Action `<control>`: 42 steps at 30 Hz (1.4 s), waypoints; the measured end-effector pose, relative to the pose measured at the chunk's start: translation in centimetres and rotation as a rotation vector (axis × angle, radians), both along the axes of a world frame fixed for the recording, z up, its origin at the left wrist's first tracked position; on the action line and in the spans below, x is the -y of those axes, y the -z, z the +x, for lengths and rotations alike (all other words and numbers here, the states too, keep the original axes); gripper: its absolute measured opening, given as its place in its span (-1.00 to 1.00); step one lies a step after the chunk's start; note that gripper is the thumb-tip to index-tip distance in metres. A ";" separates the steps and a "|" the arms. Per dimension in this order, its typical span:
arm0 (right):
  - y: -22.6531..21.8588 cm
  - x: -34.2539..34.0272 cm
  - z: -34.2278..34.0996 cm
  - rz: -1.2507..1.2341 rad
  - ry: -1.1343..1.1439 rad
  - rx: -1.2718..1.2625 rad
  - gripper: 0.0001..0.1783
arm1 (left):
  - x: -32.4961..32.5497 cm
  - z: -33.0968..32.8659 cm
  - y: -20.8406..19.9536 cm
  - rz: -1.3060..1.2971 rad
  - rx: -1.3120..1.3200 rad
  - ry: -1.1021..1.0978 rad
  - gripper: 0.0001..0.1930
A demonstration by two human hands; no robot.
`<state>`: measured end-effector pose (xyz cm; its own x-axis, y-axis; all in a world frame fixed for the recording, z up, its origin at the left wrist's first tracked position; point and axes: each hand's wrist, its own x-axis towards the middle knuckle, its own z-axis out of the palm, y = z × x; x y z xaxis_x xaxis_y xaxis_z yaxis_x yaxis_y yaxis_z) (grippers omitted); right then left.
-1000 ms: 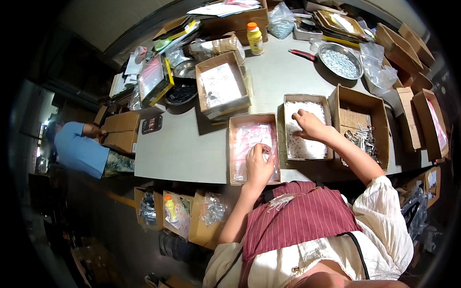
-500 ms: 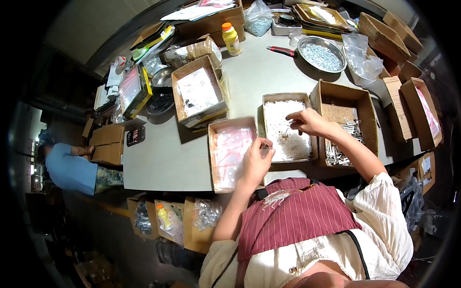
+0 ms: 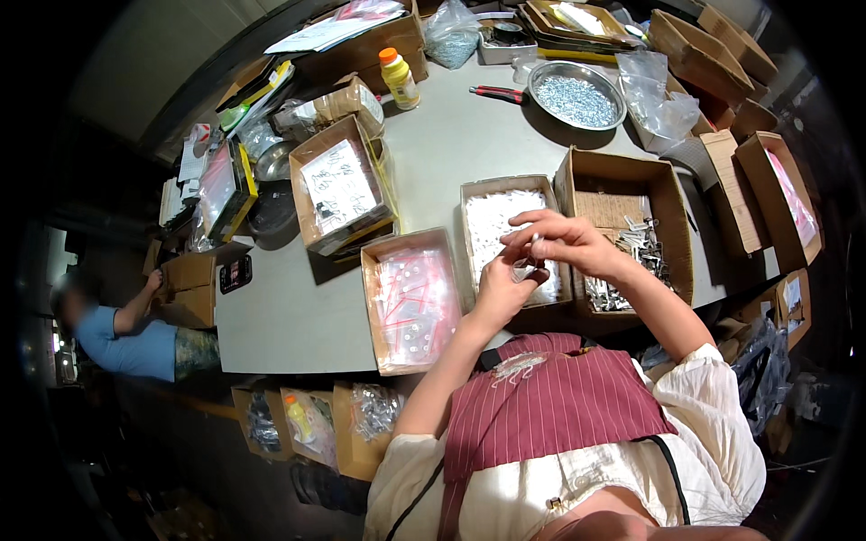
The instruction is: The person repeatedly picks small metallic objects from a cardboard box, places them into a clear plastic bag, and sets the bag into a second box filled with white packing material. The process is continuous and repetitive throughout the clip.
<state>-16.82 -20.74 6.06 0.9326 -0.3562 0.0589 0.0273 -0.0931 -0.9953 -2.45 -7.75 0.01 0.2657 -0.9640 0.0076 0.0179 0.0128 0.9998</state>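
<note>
My left hand [image 3: 502, 294] is closed on a small clear plastic bag [image 3: 526, 269], partly hidden by the fingers. Just above it, my right hand [image 3: 582, 248] pinches a small white piece [image 3: 537, 238] by the bag's mouth. Both hands are over the near part of a cardboard box [image 3: 466, 239] of small white pieces [image 3: 490, 215]. To its left stands a box [image 3: 371, 311] of clear bags with red strips [image 3: 415, 298]. On the right, under my right forearm, a deeper box [image 3: 672, 185] holds loose metal parts [image 3: 642, 257].
A metal bowl [image 3: 621, 108] of small shiny parts and a red-black cutter [image 3: 498, 94] lie at the back. A yellow bottle [image 3: 400, 81] stands near stacked boxes [image 3: 383, 212]. A phone [image 3: 236, 274] lies at the left edge. Another person [image 3: 135, 334] is beyond it by a carton.
My right hand has come up out of the white pieces and toward my left hand, now holding one. My left hand has moved slightly right with the bag. The view has shifted.
</note>
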 end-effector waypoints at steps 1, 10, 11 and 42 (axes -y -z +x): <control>-0.1 -0.3 0.1 -0.079 -0.031 0.019 -0.62 | 0.3 -0.5 -0.3 -0.033 -0.029 -0.017 -0.73; -2.4 0.2 -2.5 -0.771 0.030 -0.101 -0.55 | 1.8 -0.5 0.3 -0.080 0.361 -0.050 -0.72; -2.0 -0.3 -2.6 -0.816 -0.059 -0.212 -0.48 | 2.0 -0.5 0.3 -0.092 0.453 -0.058 -0.72; 10.4 13.3 -13.6 -0.869 0.490 -0.816 -0.61 | 1.7 -0.4 2.5 0.126 0.374 -0.117 -0.76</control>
<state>-30.47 -34.02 -4.30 0.5917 -0.8023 -0.0791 -0.7782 -0.5428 -0.3159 -2.86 -9.47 -2.53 0.3745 -0.9272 0.0080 -0.3411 -0.1297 0.9311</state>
